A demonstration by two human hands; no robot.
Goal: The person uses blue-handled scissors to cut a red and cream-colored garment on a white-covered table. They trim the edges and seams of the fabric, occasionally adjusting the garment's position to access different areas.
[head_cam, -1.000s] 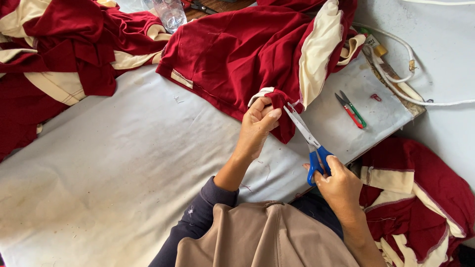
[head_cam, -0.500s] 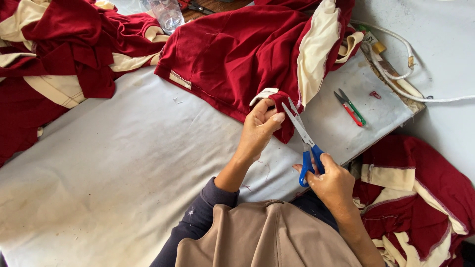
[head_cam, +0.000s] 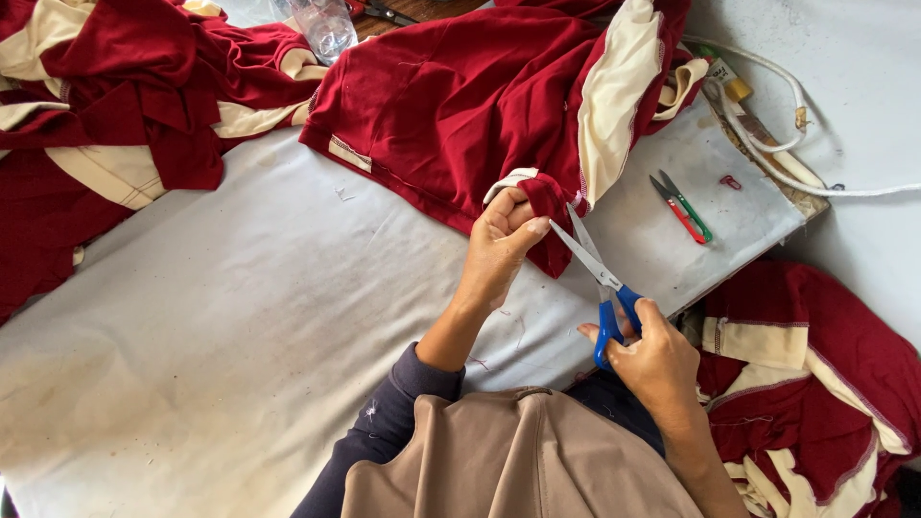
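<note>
A dark red garment with cream panels (head_cam: 460,96) lies on the white cloth-covered table (head_cam: 240,317). My left hand (head_cam: 501,247) pinches a folded corner of that garment near its hem. My right hand (head_cam: 652,360) grips blue-handled scissors (head_cam: 597,278), blades parted and pointing up at the pinched fabric, tips right beside my left thumb.
A heap of red and cream garments (head_cam: 106,115) lies at the far left, another pile (head_cam: 815,384) hangs low at the right. Small red and green thread snips (head_cam: 683,206) rest on the table's right end. A clear plastic bottle (head_cam: 321,24) and white cable (head_cam: 787,125) lie beyond.
My right hand has kept the scissors at the pinched fabric, shifting slightly toward it, and the blades have spread a little. My left hand has stayed on the garment corner.
</note>
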